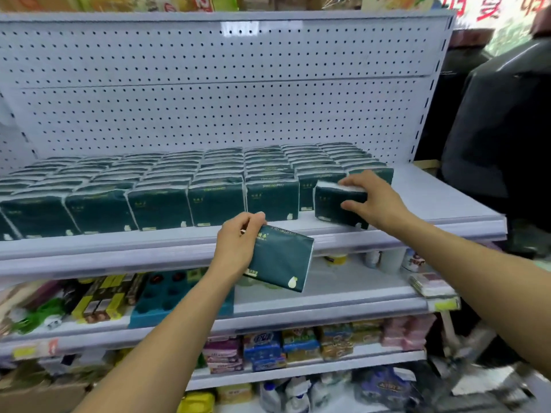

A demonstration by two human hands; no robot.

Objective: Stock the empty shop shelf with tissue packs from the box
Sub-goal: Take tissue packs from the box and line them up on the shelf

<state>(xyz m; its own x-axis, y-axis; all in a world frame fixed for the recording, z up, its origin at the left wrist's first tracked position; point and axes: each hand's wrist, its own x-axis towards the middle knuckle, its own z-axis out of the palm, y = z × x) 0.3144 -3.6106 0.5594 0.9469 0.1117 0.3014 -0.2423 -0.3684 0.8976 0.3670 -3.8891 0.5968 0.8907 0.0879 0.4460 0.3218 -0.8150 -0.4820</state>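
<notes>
No legible text on packs (280,260)

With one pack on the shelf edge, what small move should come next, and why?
Probably the right hand should push its tissue pack back against the row: it sits tilted at the shelf front, while the left hand holds another pack.

Shop: pegboard-backed shelving (208,84), rows of tissue packs (161,210), packaged goods (262,350) on tiers below.

Small yellow and black boxes (98,299) are lying beside a blue tray (167,296), and white bottles (387,259) are standing farther right.
</notes>
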